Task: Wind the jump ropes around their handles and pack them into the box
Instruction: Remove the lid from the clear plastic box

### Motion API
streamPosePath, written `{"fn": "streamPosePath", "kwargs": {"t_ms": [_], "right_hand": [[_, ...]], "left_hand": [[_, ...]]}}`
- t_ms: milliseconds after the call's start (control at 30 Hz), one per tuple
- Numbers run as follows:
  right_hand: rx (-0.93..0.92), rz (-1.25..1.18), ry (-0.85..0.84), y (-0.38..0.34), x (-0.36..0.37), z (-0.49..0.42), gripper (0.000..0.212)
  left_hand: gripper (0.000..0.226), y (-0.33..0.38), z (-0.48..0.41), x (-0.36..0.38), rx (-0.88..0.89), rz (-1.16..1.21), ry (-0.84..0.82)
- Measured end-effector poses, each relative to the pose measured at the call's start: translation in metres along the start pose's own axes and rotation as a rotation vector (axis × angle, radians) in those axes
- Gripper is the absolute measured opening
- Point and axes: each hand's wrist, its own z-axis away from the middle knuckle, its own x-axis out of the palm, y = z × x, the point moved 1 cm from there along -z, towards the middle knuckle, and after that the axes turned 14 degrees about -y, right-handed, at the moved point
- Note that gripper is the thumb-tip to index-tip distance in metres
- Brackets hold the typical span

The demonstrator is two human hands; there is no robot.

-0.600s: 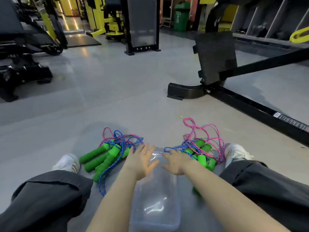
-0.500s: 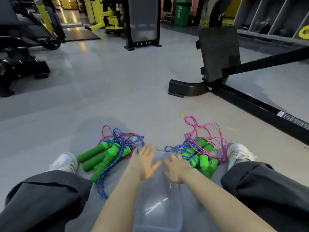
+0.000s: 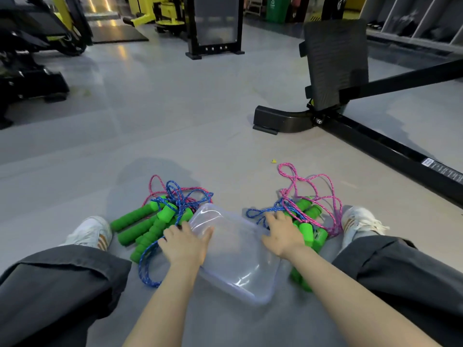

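Head view: left grip (image 3: 184,242) and right grip (image 3: 281,235), fingers spread, press opposite sides of clear box (image 3: 235,259), seemingly tilted; jump ropes (image 3: 150,222) lie just outside each grip.

No word or number can be read. The long black steel floor beam (image 3: 390,154) of the gym machine bears a small white sticker (image 3: 428,161) and, just beside it, a strip of pale print (image 3: 448,172). Both are too small to make out. The green plastic bin (image 3: 276,11) carries a blurred white mark.
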Motion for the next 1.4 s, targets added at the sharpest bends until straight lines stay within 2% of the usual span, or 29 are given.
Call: {"fn": "streamPosePath", "kwargs": {"t_ms": [67, 200, 267, 300, 367, 433, 500, 633, 733, 967, 1033, 1100, 1167, 1233, 1300, 1333, 1400], "right_hand": [[0.125, -0.156, 0.000, 0.008, 0.002, 0.001, 0.044], [0.250, -0.757, -0.250, 0.013, 0.005, 0.003, 0.023], [0.262, -0.816, -0.337, 0.016, 0.004, 0.002, 0.018], [0.255, -0.833, -0.366, 0.018, 0.003, 0.001, 0.017], [0.240, -0.916, -0.412, 0.025, 0.001, -0.002, 0.023], [0.232, -1.025, -0.463, 0.034, 0.000, -0.002, 0.020], [0.247, -1.085, -0.519, 0.041, -0.001, 0.001, 0.010], [0.295, -1.081, -0.609, 0.050, 0.002, 0.002, 0.036], [0.264, -1.060, -0.570, 0.052, 0.005, 0.001, 0.042], [0.157, -1.066, -0.466, 0.056, 0.013, 0.001, 0.034], [0.130, -1.090, -0.463, 0.058, 0.016, 0.001, 0.034], [0.101, -1.137, -0.440, 0.062, 0.022, 0.000, 0.034], [0.083, -1.187, -0.421, 0.062, 0.028, 0.004, 0.033], [0.068, -1.163, -0.306, 0.058, 0.029, 0.004, 0.030], [0.074, -1.005, -0.089, 0.056, 0.021, 0.000, 0.043], [0.081, -0.951, -0.035, 0.054, 0.016, 0.000, 0.046], [0.107, -0.994, -0.066, 0.056, 0.013, -0.001, 0.045]], "left_hand": [[0.091, -0.009, 0.000, -0.001, -0.078, 0.124, -0.091], [0.098, -0.023, -0.006, -0.011, -0.073, 0.239, -0.296], [0.094, -0.029, -0.016, -0.009, -0.028, 0.368, -0.409], [0.085, -0.032, -0.021, -0.008, 0.010, 0.503, -0.440], [0.052, -0.038, -0.029, -0.006, 0.075, 0.835, -0.462], [0.028, -0.044, -0.032, -0.007, 0.111, 1.026, -0.509], [0.024, -0.052, -0.033, -0.006, 0.153, 1.132, -0.569], [0.029, -0.065, -0.033, 0.001, 0.177, 1.220, -0.631], [0.027, -0.066, -0.028, 0.005, 0.197, 1.285, -0.658], [0.022, -0.066, -0.024, 0.010, 0.205, 1.346, -0.666], [0.028, -0.067, -0.023, 0.011, 0.226, 1.338, -0.676], [0.041, -0.067, -0.022, 0.010, 0.245, 1.353, -0.633], [0.038, -0.068, -0.024, 0.011, 0.247, 1.339, -0.543], [0.036, -0.068, -0.021, 0.009, 0.253, 1.262, -0.482], [0.040, -0.068, -0.018, 0.006, 0.254, 1.199, -0.442], [0.040, -0.068, -0.018, 0.006, 0.252, 1.181, -0.433], [0.034, -0.068, -0.016, 0.006, 0.266, 1.146, -0.402]]}}
